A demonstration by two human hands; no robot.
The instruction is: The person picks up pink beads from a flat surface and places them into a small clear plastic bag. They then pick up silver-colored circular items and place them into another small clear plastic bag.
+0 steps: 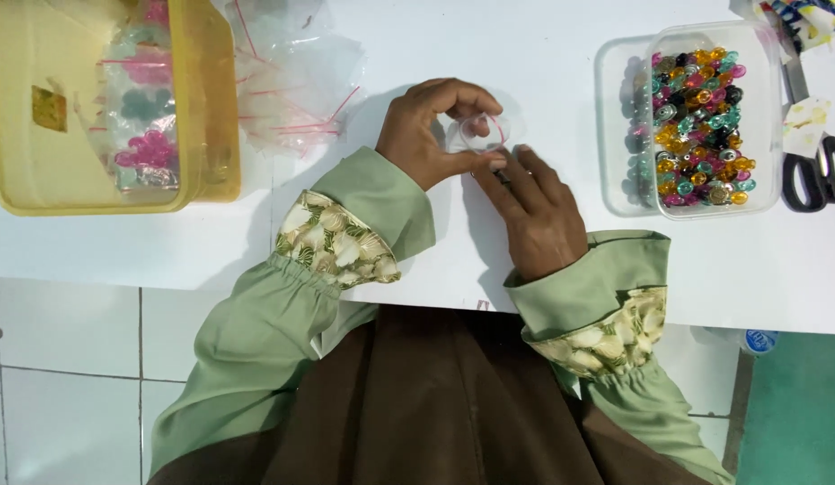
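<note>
Both of my hands meet over a white table (543, 54) around a small clear plastic zip bag (483, 133) with a red seal line. My left hand (431, 130) curls over the bag's left and top edge, pinching it between thumb and fingers. My right hand (534, 211) lies below and to the right, its fingertips pressed on the bag's lower edge. What the bag holds cannot be made out. Both arms wear light green sleeves with floral cuffs.
A clear plastic box (766, 54) of mixed coloured beads stands at the right, its lid (615, 54) beside it. Black-handled scissors (817, 166) lie at the far right. A yellow tub (202, 108) with filled bags sits at left, loose empty zip bags (296, 90) next to it.
</note>
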